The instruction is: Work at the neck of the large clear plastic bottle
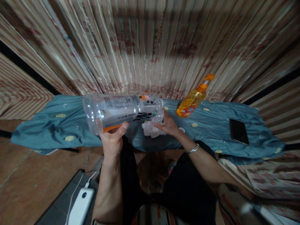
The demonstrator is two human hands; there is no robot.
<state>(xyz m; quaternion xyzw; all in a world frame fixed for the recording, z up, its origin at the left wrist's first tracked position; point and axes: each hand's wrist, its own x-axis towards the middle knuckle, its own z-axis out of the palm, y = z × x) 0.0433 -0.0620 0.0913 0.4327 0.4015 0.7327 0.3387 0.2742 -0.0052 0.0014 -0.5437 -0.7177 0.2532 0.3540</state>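
Note:
A large clear plastic bottle (122, 109) with a printed label and an orange stripe lies on its side in the air, its neck toward the right. My left hand (112, 139) is closed around its lower end from below, thumb on the near side. My right hand (167, 125) is closed on a small clear plastic container (158, 117) at the big bottle's neck; the fingers partly hide it, and I cannot tell its exact kind. Under it lies a crumpled white tissue (150, 129). A small white round piece (182, 129) shows beside my right wrist.
A pump bottle of orange liquid (191, 101) stands to the right on the teal cloth-covered table (203, 125). Farther right lies a dark phone (239, 131). A pleated curtain (145, 47) hangs behind. At lower left, a white power bank (81, 206) with a cable rests on a dark surface.

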